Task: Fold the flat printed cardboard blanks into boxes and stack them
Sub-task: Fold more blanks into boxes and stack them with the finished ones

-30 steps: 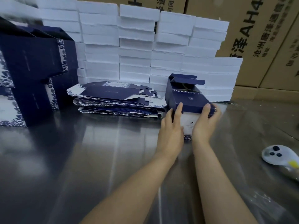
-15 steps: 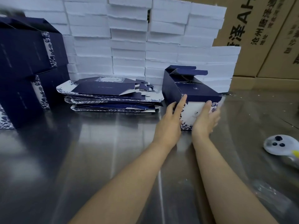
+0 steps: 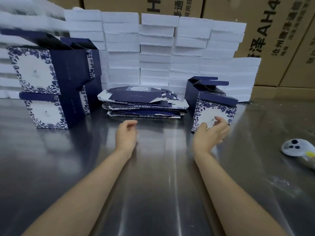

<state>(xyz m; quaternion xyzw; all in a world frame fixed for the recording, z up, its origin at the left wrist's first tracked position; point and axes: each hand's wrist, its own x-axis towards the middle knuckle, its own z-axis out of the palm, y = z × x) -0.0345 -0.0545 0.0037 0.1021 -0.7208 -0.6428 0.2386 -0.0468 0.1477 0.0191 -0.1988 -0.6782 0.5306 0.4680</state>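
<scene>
Your left hand's fingers (image 3: 131, 123) hang loosely curled and hold nothing; your right hand's fingers (image 3: 219, 120) are spread and relaxed, also holding nothing. In the head view, your left hand (image 3: 127, 135) hovers over the metal table (image 3: 153, 167), near the front edge of the pile of flat blanks (image 3: 144, 103). Your right hand (image 3: 210, 133) sits just in front of the folded box (image 3: 213, 106), whose flaps stand open on top; whether a fingertip touches its white floral face I cannot tell. That box stands on the table just right of the blanks. At far left, finished boxes (image 3: 51, 82) are stacked two high. White slabs (image 3: 153, 48) form a wall behind, with brown cartons (image 3: 281, 40) beyond. A white controller (image 3: 298, 147) lies at right.
</scene>
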